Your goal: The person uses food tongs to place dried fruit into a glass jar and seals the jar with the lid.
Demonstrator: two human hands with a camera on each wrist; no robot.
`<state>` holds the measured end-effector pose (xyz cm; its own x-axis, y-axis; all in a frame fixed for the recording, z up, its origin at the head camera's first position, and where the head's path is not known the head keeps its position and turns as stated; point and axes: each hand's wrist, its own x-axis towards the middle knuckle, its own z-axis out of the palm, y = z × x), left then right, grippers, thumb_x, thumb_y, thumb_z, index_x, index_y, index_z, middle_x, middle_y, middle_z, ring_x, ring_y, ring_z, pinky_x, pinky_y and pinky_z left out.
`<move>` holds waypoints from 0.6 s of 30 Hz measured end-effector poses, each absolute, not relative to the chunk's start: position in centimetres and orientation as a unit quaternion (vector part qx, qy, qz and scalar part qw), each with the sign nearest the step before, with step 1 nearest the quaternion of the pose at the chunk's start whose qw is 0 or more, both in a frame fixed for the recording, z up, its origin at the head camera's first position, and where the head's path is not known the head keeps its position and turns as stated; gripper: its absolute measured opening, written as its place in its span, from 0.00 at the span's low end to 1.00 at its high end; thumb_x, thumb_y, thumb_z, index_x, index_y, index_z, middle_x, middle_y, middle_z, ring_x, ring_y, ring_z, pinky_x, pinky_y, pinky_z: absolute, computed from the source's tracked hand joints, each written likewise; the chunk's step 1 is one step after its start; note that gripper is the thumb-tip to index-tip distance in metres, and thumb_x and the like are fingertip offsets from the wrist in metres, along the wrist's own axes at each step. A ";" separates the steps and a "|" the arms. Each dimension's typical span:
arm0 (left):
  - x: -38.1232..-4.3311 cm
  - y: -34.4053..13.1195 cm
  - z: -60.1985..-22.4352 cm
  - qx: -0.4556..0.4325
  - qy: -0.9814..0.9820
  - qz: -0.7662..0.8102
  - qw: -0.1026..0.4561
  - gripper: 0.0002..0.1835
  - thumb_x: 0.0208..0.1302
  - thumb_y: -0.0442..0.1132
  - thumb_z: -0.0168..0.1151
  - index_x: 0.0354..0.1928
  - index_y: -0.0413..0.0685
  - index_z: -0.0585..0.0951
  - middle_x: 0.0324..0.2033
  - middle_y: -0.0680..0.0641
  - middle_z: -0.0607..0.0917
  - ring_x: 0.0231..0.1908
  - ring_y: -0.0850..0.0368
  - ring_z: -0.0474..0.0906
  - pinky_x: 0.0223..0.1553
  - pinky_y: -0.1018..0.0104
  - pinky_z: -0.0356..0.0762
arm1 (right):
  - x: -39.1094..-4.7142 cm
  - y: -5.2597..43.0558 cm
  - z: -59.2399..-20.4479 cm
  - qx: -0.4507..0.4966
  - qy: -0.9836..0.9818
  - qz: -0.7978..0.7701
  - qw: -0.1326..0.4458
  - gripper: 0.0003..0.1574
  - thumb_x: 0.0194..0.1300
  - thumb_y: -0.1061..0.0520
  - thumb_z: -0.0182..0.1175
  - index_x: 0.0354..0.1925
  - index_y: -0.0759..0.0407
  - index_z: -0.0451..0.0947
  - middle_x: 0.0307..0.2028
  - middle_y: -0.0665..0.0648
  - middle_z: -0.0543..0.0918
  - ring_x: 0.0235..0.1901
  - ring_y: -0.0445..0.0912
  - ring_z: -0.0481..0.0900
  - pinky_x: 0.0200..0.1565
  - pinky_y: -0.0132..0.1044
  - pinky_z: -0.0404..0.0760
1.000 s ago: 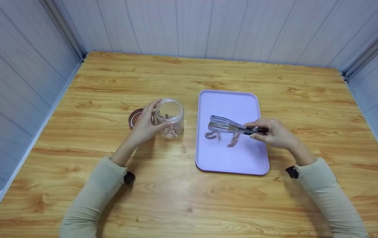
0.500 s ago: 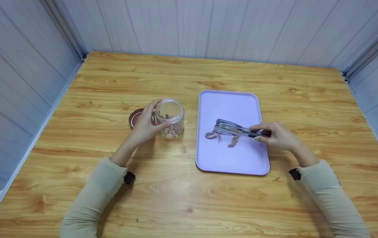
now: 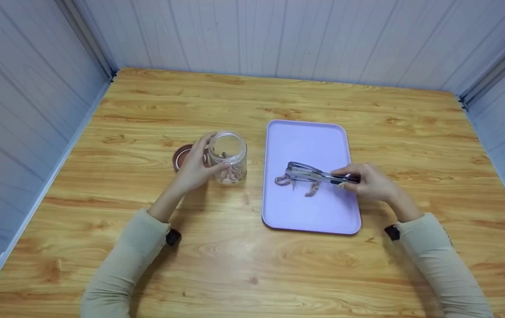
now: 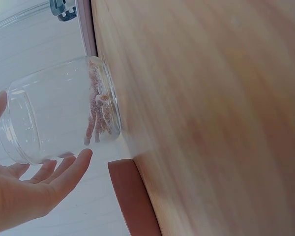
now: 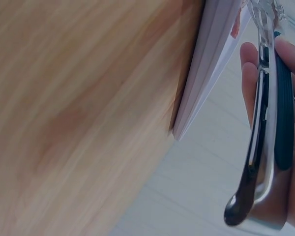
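My left hand [image 3: 197, 170] holds the clear, lidless jar [image 3: 239, 165] around its side. Several reddish-brown strips [image 4: 99, 101] lie at the jar's bottom, seen best in the left wrist view. Over the lilac tray [image 3: 307, 216], my right hand [image 3: 369, 181] grips metal tongs [image 5: 265, 123] with dark handle pads, thumb on one side and fingers on the other. The slotted tong ends point left, close together, just above or at the strips on the tray. One curled strip [image 3: 282, 180] and another strip [image 3: 311, 190] show beside them; whether anything is between the ends is unclear.
A reddish-brown lid [image 3: 182, 157] lies on the wooden table [image 3: 217, 265], left of the jar and partly behind my left hand. Pale panel walls [image 3: 261, 39] border the table at the back and both sides. The tray has a low raised rim.
The tongs have come down onto the strips and slightly right, and their ends have drawn closer together. My left hand and the jar stay in place.
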<state>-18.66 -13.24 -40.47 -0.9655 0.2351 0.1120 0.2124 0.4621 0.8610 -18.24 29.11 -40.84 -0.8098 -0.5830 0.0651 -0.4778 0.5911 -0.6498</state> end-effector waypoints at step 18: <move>-18.8 -13.1 -40.6 0.135 0.849 0.511 0.009 0.43 0.52 0.44 0.68 0.67 0.47 0.56 0.61 0.39 0.60 0.57 0.45 0.63 0.55 0.56 0.65 | -17.3 28.5 -39.9 -0.331 0.856 -0.391 0.063 0.16 0.51 0.76 0.60 0.41 0.71 0.80 0.28 0.60 0.81 0.21 0.39 0.68 0.21 0.28 0.68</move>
<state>-18.76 -13.14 -40.55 -0.9635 0.2380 0.1223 0.2194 0.4407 0.8704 -17.30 28.49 -39.92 -0.7724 -0.6169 0.1512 -0.5184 0.4746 -0.7113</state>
